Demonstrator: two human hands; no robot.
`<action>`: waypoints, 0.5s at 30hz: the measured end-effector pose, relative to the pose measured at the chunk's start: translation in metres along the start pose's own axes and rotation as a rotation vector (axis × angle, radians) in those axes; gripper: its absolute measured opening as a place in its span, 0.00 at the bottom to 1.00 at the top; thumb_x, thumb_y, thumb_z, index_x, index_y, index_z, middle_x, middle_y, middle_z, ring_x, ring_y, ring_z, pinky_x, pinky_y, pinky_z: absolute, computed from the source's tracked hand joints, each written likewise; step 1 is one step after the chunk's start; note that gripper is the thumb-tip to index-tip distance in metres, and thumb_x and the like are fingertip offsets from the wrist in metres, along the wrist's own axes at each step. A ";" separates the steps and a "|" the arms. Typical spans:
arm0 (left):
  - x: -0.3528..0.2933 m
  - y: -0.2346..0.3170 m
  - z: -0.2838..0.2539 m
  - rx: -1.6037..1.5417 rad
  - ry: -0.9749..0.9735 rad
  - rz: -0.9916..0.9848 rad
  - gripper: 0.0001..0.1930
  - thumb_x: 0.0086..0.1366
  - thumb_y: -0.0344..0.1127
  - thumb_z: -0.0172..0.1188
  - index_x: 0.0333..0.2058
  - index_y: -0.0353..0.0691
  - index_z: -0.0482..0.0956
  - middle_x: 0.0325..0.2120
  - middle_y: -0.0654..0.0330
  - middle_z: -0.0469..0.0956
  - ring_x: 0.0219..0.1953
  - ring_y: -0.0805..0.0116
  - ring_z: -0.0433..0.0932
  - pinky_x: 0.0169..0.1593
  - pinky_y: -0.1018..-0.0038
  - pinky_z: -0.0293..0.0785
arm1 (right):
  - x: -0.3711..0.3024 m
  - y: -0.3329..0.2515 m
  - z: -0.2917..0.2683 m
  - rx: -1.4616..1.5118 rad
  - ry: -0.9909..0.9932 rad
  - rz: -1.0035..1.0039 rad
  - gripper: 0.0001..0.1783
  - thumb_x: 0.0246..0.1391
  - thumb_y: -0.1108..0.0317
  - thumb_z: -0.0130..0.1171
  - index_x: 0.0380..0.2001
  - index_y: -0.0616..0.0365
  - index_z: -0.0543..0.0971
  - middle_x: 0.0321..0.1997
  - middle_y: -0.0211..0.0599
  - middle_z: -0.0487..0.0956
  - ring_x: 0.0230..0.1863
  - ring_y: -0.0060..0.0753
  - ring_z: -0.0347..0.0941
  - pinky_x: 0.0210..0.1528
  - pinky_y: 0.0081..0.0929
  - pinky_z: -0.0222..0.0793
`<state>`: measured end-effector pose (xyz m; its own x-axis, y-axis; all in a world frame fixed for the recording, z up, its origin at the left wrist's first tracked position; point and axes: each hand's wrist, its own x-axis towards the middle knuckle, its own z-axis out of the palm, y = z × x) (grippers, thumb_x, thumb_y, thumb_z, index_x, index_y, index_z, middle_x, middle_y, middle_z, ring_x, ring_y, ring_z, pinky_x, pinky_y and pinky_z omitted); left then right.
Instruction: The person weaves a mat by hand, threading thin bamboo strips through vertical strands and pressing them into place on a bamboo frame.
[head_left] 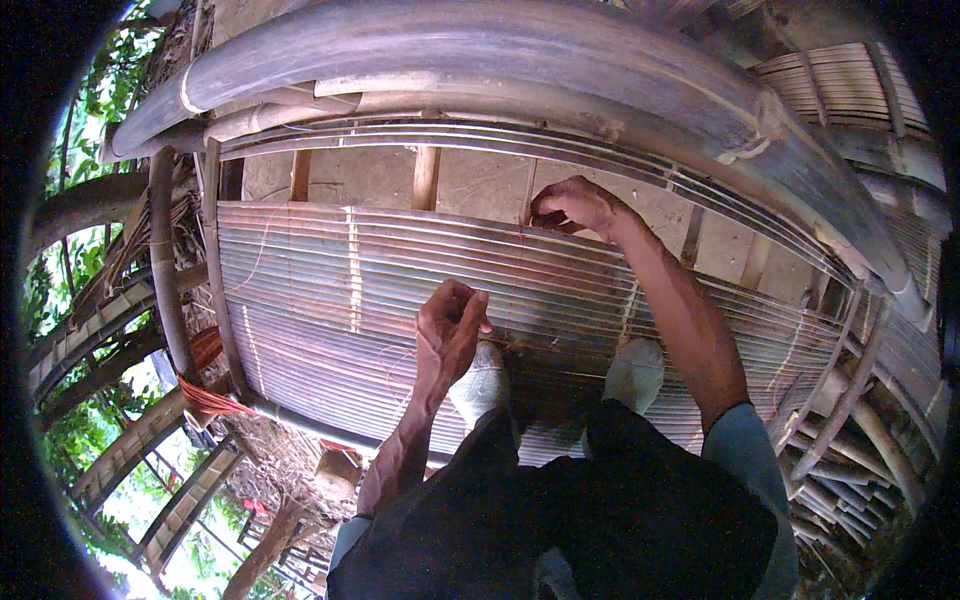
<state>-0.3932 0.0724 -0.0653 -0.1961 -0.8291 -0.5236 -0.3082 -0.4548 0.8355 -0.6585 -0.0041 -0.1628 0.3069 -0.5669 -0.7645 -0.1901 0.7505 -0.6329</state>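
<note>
I stand on a platform of narrow bamboo slats, my feet in pale socks. My left hand is closed in a pinch above the slats, in front of my left foot. Whatever its fingertips hold is too fine to make out. Reaching farther forward, my right hand has its fingers curled down at the platform's far edge, beside a thin upright stick. What lies inside those fingers is hidden. A thin reddish cord loops loosely over the slats at the left.
Thick bamboo poles cross beyond the platform, with several thin strips stretched beneath them. Bare ground shows through the gap there. Orange cord is bundled round the left post. Bamboo poles are stacked at lower right.
</note>
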 end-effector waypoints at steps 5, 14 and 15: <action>-0.001 -0.002 -0.003 -0.009 -0.010 -0.103 0.11 0.69 0.36 0.58 0.32 0.35 0.73 0.18 0.61 0.77 0.19 0.77 0.73 0.25 0.80 0.66 | 0.004 0.007 0.000 0.098 -0.035 0.039 0.13 0.58 0.65 0.56 0.43 0.56 0.83 0.39 0.31 0.82 0.44 0.28 0.77 0.47 0.32 0.73; 0.001 -0.008 -0.007 -0.075 -0.032 -0.118 0.11 0.69 0.38 0.58 0.32 0.36 0.73 0.18 0.62 0.77 0.19 0.79 0.71 0.24 0.80 0.66 | 0.001 0.006 -0.002 0.206 -0.040 0.046 0.15 0.60 0.62 0.55 0.46 0.56 0.82 0.40 0.34 0.83 0.43 0.29 0.78 0.47 0.33 0.74; 0.002 -0.006 -0.006 -0.076 -0.033 -0.118 0.11 0.69 0.38 0.58 0.32 0.36 0.73 0.18 0.62 0.77 0.19 0.79 0.71 0.24 0.80 0.66 | 0.003 0.007 -0.005 0.235 -0.066 0.063 0.15 0.60 0.62 0.56 0.46 0.56 0.82 0.40 0.33 0.83 0.42 0.29 0.78 0.47 0.32 0.74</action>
<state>-0.3861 0.0716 -0.0705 -0.1931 -0.7576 -0.6235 -0.2602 -0.5731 0.7770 -0.6636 -0.0019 -0.1704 0.3625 -0.4990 -0.7871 0.0086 0.8463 -0.5326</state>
